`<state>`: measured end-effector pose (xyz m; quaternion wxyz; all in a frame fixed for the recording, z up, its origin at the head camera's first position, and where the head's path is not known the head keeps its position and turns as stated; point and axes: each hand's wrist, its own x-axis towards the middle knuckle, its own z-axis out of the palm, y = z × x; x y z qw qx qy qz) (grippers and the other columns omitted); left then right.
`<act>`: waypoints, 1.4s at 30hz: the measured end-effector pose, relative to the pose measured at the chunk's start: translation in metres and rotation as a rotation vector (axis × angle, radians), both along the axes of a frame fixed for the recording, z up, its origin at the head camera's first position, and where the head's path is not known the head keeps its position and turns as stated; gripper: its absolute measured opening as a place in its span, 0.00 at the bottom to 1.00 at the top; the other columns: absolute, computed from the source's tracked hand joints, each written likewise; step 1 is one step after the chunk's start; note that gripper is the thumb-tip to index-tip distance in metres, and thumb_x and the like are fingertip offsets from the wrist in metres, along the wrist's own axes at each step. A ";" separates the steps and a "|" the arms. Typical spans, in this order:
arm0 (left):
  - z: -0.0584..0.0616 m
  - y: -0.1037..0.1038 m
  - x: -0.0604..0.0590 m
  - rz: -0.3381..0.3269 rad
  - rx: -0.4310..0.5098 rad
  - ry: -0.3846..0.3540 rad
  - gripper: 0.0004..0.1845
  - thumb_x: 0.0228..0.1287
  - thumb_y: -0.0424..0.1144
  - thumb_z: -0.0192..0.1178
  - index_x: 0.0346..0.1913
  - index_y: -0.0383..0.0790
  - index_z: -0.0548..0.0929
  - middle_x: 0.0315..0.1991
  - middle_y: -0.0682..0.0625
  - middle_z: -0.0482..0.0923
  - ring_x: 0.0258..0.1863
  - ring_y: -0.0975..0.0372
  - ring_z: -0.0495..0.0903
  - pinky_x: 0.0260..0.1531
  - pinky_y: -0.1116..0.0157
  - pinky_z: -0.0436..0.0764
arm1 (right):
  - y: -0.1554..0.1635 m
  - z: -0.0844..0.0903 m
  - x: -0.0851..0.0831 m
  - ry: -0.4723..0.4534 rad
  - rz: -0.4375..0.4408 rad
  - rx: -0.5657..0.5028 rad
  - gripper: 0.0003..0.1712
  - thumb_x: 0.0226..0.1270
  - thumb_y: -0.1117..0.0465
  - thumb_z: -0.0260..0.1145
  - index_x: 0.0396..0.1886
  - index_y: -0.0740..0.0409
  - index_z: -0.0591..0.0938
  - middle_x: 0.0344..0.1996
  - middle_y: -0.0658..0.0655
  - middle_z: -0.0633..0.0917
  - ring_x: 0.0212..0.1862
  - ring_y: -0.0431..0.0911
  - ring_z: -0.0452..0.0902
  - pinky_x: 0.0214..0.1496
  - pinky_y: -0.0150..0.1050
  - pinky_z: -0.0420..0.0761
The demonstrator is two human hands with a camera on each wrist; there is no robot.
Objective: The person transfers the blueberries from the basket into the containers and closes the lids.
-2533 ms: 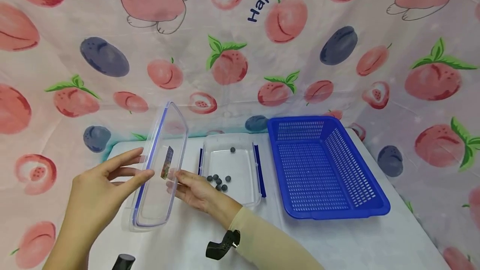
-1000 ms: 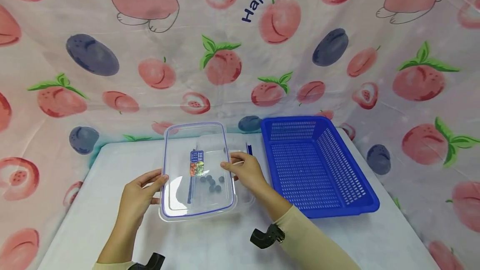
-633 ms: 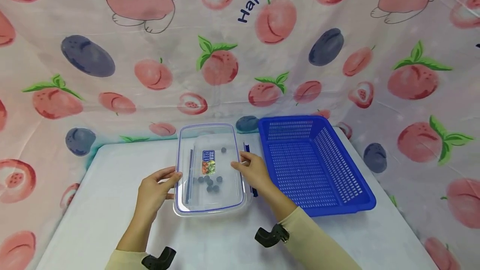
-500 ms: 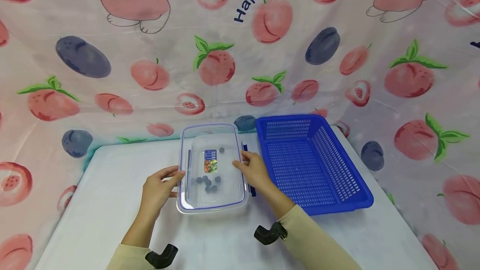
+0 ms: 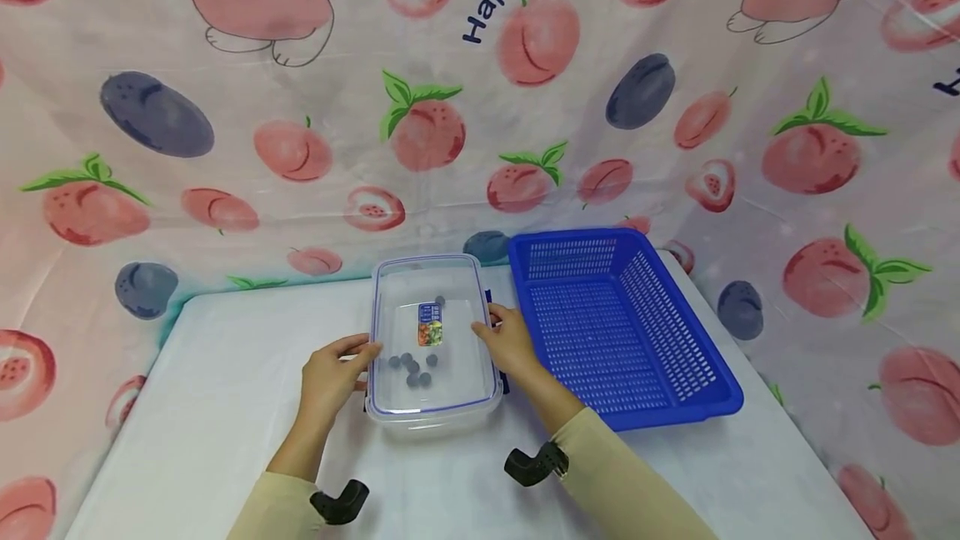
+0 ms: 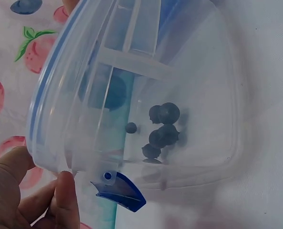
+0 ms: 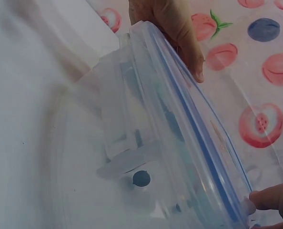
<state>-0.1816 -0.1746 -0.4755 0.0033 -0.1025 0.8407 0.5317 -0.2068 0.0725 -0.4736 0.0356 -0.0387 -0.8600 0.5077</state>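
A clear lid with a blue seal and a printed label lies over a clear food container. Several blueberries show through it, most in a cluster near the front. My left hand pinches the lid's left edge between thumb and fingers. At the right edge, my right hand grips the lid with its thumb on top. In the left wrist view a blue side clip sticks outward, unfastened. Whether the lid sits fully flush on the rim, I cannot tell.
A blue perforated basket stands just right of the container, close to the right hand. White cloth covers the table, and a fruit-print curtain hangs along its back edge. Black wrist mounts sit on both sleeves.
Both hands have turned the lid from steeply tilted to flat, carried it right over the container and lowered it there. The view has shifted slightly to the right.
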 end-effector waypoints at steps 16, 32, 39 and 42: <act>-0.005 0.001 -0.003 -0.009 -0.045 0.013 0.25 0.66 0.47 0.64 0.58 0.32 0.81 0.50 0.34 0.81 0.23 0.63 0.83 0.26 0.68 0.84 | -0.003 -0.005 0.000 -0.033 -0.019 0.014 0.25 0.70 0.63 0.62 0.62 0.74 0.74 0.45 0.67 0.75 0.45 0.54 0.74 0.50 0.50 0.79; -0.009 0.002 -0.001 0.008 -0.035 -0.009 0.24 0.65 0.47 0.66 0.57 0.34 0.82 0.50 0.35 0.82 0.20 0.65 0.81 0.28 0.64 0.85 | -0.006 -0.008 0.003 -0.062 -0.047 0.045 0.27 0.70 0.63 0.62 0.64 0.75 0.72 0.49 0.69 0.74 0.51 0.58 0.72 0.60 0.54 0.75; -0.012 0.002 -0.001 0.028 -0.041 -0.009 0.23 0.64 0.47 0.66 0.57 0.35 0.83 0.50 0.35 0.82 0.19 0.64 0.80 0.29 0.61 0.85 | -0.007 -0.008 0.003 -0.071 -0.057 0.042 0.27 0.70 0.63 0.62 0.64 0.74 0.72 0.49 0.69 0.75 0.51 0.58 0.73 0.59 0.54 0.76; -0.013 0.002 -0.001 0.038 -0.045 -0.002 0.23 0.64 0.48 0.66 0.56 0.36 0.83 0.49 0.36 0.83 0.19 0.64 0.80 0.28 0.62 0.84 | -0.008 -0.008 0.004 -0.057 -0.069 0.035 0.27 0.70 0.63 0.63 0.64 0.74 0.73 0.49 0.70 0.75 0.52 0.58 0.73 0.58 0.54 0.76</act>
